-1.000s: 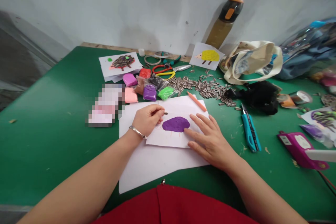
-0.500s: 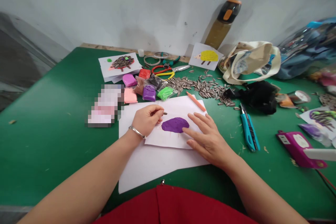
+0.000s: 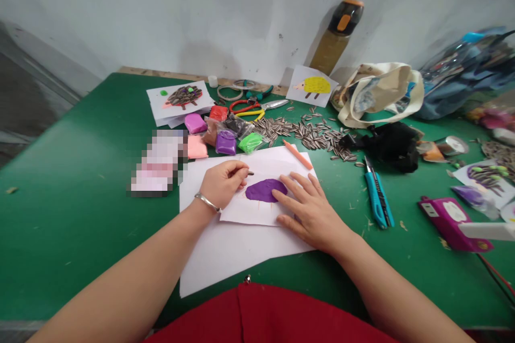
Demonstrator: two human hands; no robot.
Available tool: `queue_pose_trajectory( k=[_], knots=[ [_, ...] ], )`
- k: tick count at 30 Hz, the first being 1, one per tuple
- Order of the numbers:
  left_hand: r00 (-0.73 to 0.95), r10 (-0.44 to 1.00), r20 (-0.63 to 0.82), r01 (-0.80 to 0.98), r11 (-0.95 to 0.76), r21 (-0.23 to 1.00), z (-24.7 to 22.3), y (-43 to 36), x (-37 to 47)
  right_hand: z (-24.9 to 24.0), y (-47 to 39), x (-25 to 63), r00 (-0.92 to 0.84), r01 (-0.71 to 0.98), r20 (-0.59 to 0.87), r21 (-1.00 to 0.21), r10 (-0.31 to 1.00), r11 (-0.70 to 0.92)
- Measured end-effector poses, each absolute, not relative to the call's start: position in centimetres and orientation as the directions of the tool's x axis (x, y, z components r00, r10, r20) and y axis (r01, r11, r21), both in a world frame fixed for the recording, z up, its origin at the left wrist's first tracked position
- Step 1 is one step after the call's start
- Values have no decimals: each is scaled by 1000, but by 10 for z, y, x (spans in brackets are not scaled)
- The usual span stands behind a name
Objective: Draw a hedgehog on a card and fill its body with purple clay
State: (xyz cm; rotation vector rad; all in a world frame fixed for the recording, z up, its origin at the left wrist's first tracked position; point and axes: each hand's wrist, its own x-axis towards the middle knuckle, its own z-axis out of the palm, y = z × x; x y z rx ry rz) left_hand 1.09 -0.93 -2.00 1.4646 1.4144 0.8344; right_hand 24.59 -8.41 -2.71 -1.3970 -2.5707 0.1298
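Between the thumb and forefinger of my left hand (image 3: 226, 181) is a sunflower seed (image 3: 250, 173), held just above the paper. A flat purple clay shape (image 3: 263, 191) lies on a small white sheet (image 3: 241, 216), with a few faint drawn lines under it. My right hand (image 3: 308, 206) rests with fingers spread on the sheet, its fingertips over the right end of the clay. Larger white paper (image 3: 225, 260) lies beneath. An orange marker (image 3: 298, 154) sits at the sheet's top right.
Beyond the paper lie a seed pile (image 3: 317, 134), bagged clay packs (image 3: 226, 142) and scissors (image 3: 276, 104). A blue utility knife (image 3: 378, 198) and a purple power strip (image 3: 454, 225) are on the right. A hedgehog picture (image 3: 311, 86) leans near a bottle (image 3: 333, 37).
My right hand has shifted slightly left and settled flatter on the sheet and clay. My left hand still pinches the seed in about the same place.
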Motion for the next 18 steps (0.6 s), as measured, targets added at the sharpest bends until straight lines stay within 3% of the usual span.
queue_pose_trajectory(
  k=[10, 18],
  knots=[
    [104, 986, -131, 367, 85, 926, -16, -11, 12, -31, -83, 243, -524, 838, 142, -91, 840, 538],
    [119, 987, -109, 376, 57, 925, -19, -10, 10, -35, -82, 242, -492, 859, 136, -89, 860, 505]
  ],
)
